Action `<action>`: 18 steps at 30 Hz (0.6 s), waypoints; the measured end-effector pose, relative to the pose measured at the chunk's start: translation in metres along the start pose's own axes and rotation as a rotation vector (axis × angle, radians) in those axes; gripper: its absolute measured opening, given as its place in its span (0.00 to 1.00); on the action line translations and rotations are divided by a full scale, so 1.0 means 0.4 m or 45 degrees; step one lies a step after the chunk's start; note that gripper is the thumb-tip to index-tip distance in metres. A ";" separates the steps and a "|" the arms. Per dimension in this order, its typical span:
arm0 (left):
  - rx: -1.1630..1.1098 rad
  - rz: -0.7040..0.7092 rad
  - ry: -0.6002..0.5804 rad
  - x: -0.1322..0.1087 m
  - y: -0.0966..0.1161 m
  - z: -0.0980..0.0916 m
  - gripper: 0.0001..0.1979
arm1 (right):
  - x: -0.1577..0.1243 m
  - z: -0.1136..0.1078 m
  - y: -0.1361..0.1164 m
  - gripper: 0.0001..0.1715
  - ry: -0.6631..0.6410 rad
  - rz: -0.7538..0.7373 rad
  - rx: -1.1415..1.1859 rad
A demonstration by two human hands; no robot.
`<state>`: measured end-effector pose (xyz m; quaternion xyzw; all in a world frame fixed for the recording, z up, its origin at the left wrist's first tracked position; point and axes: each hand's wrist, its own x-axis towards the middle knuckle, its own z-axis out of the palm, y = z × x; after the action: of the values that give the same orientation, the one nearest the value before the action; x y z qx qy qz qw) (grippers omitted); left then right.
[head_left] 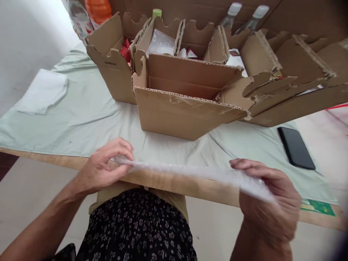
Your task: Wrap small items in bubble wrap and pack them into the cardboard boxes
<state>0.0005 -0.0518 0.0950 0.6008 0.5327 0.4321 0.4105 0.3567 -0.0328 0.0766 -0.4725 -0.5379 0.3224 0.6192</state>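
Observation:
A thin, whitish, see-through piece of bubble wrap [185,170] is stretched between my hands above the table's front edge, seen nearly edge-on. My left hand [108,163] pinches its left end between thumb and fingers. At the other end, my right hand [268,195] is closed on the wrap, with part of it lying across the palm; this side is slightly blurred. Just beyond the wrap stands an open cardboard box [176,116] with notched sides, its bottom mostly hidden from me.
Behind stand more cardboard compartments [201,40], some holding red items and one holding bubble wrap [161,42]. Bottles [99,12] rise at the back. Flat white sheets [45,90] lie at the left on the pale green cloth [89,119]. A black phone [296,148] lies at the right.

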 end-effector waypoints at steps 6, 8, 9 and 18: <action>0.859 0.317 -0.110 0.011 -0.050 -0.077 0.05 | 0.024 -0.039 0.051 0.16 -0.406 -0.367 -0.663; 0.980 0.241 -0.158 -0.025 -0.113 -0.091 0.11 | 0.012 -0.060 0.118 0.18 -0.464 -0.357 -0.873; 1.015 0.205 -0.102 -0.044 -0.135 -0.097 0.12 | 0.002 -0.072 0.148 0.19 -0.468 -0.340 -0.937; 1.136 -0.078 0.442 -0.015 -0.128 -0.111 0.18 | 0.001 -0.121 0.168 0.17 -0.194 -0.163 -1.111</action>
<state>-0.0568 -0.0515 0.0586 0.6212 0.7444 0.2430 0.0302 0.4112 -0.0206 0.0153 -0.6303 -0.6958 0.0602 0.3390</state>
